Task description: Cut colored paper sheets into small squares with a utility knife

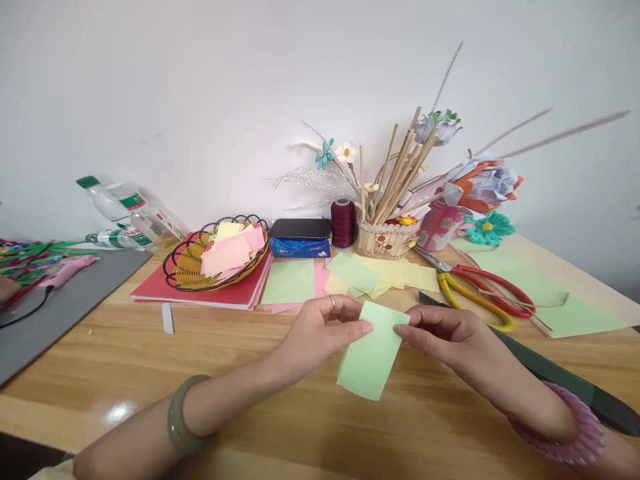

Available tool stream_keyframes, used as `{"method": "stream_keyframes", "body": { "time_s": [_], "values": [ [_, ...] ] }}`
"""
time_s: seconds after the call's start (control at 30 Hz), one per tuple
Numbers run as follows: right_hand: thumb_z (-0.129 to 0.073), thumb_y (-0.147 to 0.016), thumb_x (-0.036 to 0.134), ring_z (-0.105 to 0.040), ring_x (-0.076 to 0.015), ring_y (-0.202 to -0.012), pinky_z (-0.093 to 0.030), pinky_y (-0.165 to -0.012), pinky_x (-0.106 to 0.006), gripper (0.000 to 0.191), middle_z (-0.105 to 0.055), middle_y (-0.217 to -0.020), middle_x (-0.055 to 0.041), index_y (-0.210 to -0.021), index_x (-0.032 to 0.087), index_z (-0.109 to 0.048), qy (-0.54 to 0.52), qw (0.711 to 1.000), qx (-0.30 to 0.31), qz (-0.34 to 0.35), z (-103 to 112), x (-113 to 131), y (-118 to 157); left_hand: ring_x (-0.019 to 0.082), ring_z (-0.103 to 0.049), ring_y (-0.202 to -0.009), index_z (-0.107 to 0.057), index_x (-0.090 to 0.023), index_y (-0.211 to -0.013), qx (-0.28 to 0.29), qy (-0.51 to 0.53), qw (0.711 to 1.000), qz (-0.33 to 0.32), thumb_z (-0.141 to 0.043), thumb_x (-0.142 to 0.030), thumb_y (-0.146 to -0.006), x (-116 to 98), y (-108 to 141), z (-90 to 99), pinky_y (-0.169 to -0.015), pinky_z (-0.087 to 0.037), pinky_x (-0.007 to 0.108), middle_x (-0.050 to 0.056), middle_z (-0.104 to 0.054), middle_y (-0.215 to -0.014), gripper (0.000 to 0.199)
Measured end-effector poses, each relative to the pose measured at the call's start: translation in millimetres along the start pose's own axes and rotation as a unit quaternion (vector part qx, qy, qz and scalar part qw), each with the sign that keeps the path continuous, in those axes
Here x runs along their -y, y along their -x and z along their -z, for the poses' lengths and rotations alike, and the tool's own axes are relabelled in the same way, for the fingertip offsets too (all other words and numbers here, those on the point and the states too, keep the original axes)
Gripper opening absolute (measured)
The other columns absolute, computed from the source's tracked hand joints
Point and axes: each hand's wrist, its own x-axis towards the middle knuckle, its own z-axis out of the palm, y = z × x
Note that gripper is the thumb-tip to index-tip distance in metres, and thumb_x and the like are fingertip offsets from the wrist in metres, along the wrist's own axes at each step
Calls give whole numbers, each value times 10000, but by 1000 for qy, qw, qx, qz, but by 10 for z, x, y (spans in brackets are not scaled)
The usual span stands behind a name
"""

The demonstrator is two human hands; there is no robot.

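A pale green sheet of paper [373, 357], roughly rectangular and seemingly folded, is held tilted above the wooden table. My left hand [327, 330] pinches its left edge between thumb and fingers. On the other side, my right hand [443, 333] grips the upper right corner, thumb in front. The fingers behind the paper are partly hidden. Just beyond my hands lie loose green paper [295, 280] and yellow paper [400, 272] pieces, with pink sheets partly under them.
A wicker basket [187, 267] of paper slips rests on red paper [150, 283] at left. Scissors [487, 293] and a dark green-handled knife [565, 380] lie at right. Behind stand a thread spool [343, 223], a stick-filled pot [385, 240] and a tissue pack [300, 248]. Bottles [130, 213] lean left.
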Motion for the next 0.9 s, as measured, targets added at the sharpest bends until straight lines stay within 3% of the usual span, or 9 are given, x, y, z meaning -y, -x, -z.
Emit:
{"method": "stream_keyframes", "body": {
  "time_s": [0.2, 0.9],
  "values": [
    [-645, -673, 577, -469, -127, -578, -400, -518, -256, 366, -542, -620, 8, -644, 213, -624, -22, 999, -27, -11, -4, 7, 21, 86, -504, -575, -570, -135, -607, -34, 22, 999, 19, -756, -248, -569, -21, 10, -39, -588, -418, 221, -33, -568, -602, 221],
    [-675, -610, 623, -498, -131, -541, -433, -484, -263, 406, -596, -585, -9, -605, 217, -686, -13, 999, -27, -22, -16, 3, 12, 116, -562, -585, -667, -138, -628, -73, 19, 996, 57, -792, -209, -536, 8, 42, -28, -600, -445, 237, -8, -650, -619, 171]
  ]
}}
